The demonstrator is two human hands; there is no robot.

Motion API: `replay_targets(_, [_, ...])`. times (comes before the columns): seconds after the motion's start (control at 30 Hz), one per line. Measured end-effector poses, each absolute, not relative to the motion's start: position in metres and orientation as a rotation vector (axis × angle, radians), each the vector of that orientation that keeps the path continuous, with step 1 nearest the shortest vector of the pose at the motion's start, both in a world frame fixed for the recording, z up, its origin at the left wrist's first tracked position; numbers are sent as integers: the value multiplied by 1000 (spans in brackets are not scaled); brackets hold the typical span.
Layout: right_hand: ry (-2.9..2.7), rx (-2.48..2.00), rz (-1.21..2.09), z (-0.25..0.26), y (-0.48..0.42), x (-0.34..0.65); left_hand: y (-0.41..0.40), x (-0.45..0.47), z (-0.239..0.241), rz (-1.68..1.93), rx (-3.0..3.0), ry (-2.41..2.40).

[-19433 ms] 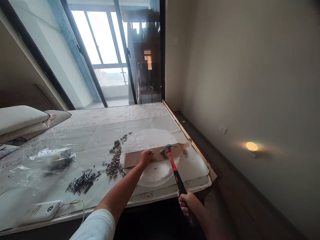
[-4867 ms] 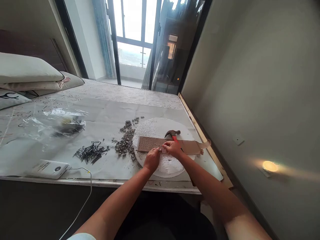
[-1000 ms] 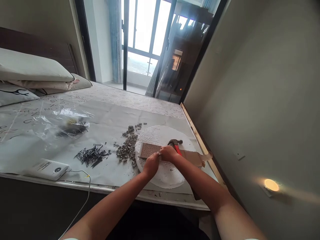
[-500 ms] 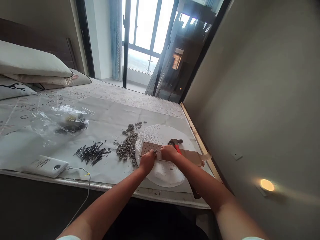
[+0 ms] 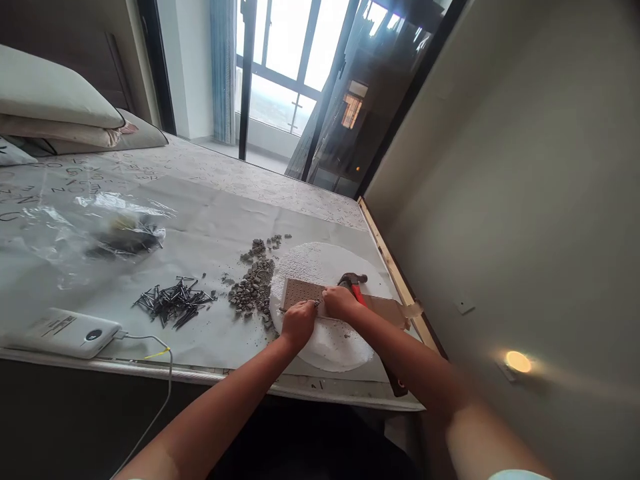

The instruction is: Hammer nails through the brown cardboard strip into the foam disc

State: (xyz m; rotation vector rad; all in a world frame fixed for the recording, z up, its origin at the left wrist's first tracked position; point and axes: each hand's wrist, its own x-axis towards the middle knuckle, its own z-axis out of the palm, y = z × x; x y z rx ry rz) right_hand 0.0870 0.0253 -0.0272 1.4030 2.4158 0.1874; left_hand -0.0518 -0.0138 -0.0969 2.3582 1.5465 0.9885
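A brown perforated board (image 5: 300,292) lies on a round white foam pad (image 5: 320,263) near the bed's right edge. My left hand (image 5: 299,323) and my right hand (image 5: 339,301) meet at the board's front edge, fingers pinched together on something small that I cannot make out. A hammer (image 5: 353,283) with a red and black handle lies on the board behind my right hand, its handle running under my right forearm.
A heap of small grey stones (image 5: 253,288) lies left of the pad. Loose dark nails (image 5: 173,302), a clear plastic bag (image 5: 120,230) and a white power bank (image 5: 65,331) with a cable sit further left. Pillows (image 5: 55,100) are at the far left. A wall runs along the right.
Both hands stay pinched together at the board's front edge, with only small finger shifts. The camera has tilted slightly. Much earlier my right hand held the hammer; it now lies on the board.
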Motion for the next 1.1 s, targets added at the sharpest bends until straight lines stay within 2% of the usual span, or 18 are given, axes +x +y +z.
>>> replay_targets(0.5, [2338,1369,112,-27,26,86,-14,-56,-106,1076,2304,1353])
replay_targets(0.83, [2282,1581,80,-18,18,80,-9,-62,-90,734,2277,1527])
replay_targets(1.1, [2453,1770,-52,11,4,82,-7,-68,-63,637,2140,1570])
